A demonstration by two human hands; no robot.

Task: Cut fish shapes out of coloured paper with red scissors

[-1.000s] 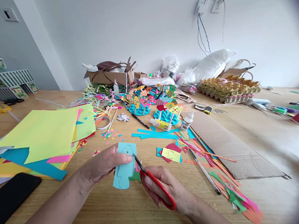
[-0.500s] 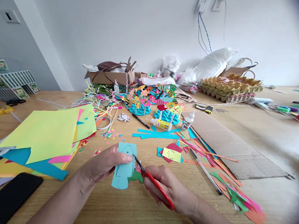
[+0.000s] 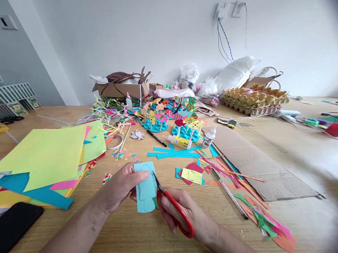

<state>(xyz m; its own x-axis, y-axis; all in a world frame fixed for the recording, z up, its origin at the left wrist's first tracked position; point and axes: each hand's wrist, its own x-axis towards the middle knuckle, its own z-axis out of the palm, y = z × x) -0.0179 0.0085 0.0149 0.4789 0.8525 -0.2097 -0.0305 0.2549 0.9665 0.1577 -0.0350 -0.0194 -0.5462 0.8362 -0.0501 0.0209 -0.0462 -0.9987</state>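
Note:
My left hand (image 3: 122, 183) pinches a light blue paper piece (image 3: 146, 193) near its top, thumb in front. A fish outline is drawn on the paper in dark line. Red-handled scissors (image 3: 179, 214) are in my right hand (image 3: 189, 213), their blades at the paper's right edge beside the drawn line. A bit of green paper (image 3: 155, 203) peeks out behind the blue piece. Farther right lies a small yellow paper with a fish drawing (image 3: 191, 175), on top of red and blue scraps.
Coloured sheets (image 3: 43, 154) and a black phone (image 3: 15, 229) lie at left. Glue bottles (image 3: 209, 137), blue strips (image 3: 171, 152) and paper fish on blue bases (image 3: 185, 133) stand or lie ahead. At right are a pen (image 3: 230, 195), paper offcuts (image 3: 268, 223), cardboard (image 3: 255, 166) and egg trays (image 3: 254, 97).
The blue paper has turned more upright in my left hand, and less green shows behind it. The scissors stay at its right edge. The whole view has shifted slightly.

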